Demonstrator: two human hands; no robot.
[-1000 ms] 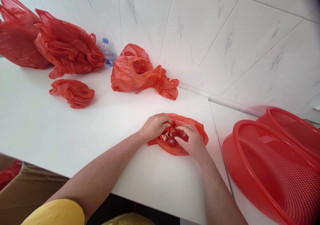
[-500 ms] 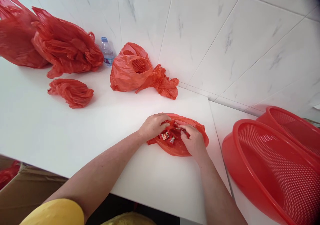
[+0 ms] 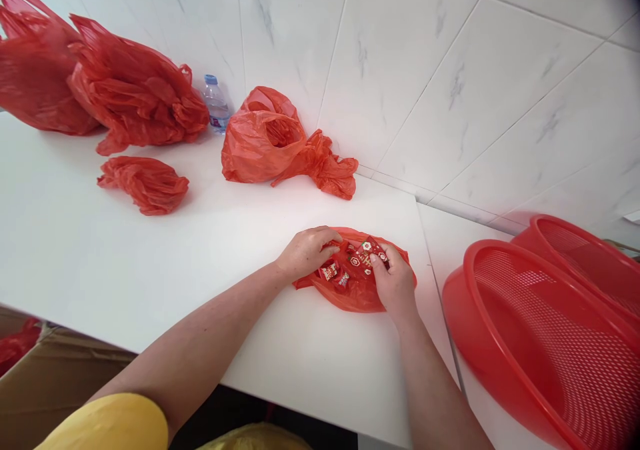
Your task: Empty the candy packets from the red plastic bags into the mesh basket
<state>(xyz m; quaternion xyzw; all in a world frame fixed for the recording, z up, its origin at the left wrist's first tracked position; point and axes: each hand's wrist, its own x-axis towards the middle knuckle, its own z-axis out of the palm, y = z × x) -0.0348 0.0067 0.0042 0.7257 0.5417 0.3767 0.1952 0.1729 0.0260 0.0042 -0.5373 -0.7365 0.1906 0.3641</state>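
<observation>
A red plastic bag (image 3: 345, 299) lies spread open on the white table, with several small wrapped sweets (image 3: 329, 271) inside it. My left hand (image 3: 309, 251) is closed on the left rim of the bag, its fingertips curled over the edge. Between the thumb and fingers of my right hand (image 3: 395, 280) is a flat red packet (image 3: 361, 261) printed with white flowers and gold marks. It is held over the middle of the bag, tilted, and covers part of what lies below.
Red basins with mesh sides (image 3: 505, 350) stand at the right. Along the tiled wall are a half-open red bag (image 3: 260, 147), a water bottle (image 3: 216, 107) and full red bags (image 3: 135, 90). A crumpled red bag (image 3: 147, 185) lies at left; a cardboard box (image 3: 60, 377) is below the table.
My right hand has brought the red flower-printed packet up from inside the bag into view. My left hand stays at the bag's rim.
</observation>
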